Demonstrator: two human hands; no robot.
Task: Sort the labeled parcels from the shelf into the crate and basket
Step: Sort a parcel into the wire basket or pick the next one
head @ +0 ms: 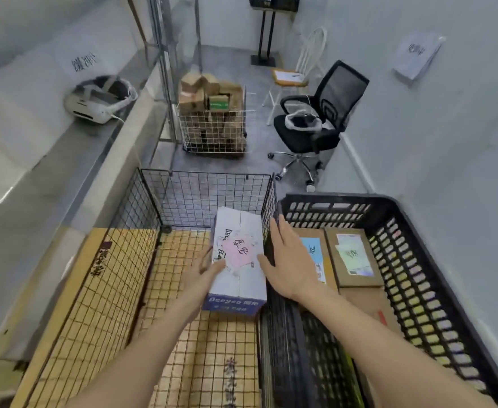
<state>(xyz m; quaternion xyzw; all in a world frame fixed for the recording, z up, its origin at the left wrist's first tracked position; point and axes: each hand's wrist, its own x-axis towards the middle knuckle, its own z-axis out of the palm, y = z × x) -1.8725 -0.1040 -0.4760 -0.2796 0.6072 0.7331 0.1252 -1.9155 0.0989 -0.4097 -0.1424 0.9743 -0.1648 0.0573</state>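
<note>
I'm in a parcel sorting room: past my fingers a white wire cart [212,125] piled with cardboard boxes, a black wire crate [141,219] and black plastic basket [412,260] beneath them, an office chair [321,119] beyond on bare grey floor

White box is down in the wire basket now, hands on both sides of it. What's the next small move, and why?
Probably let go and lift both hands clear. The white box with the pink label appears to sit inside the black wire basket, against its right wall. The left hand touches its left edge; the right hand lies open beside it, so nothing seems left to place.
</note>
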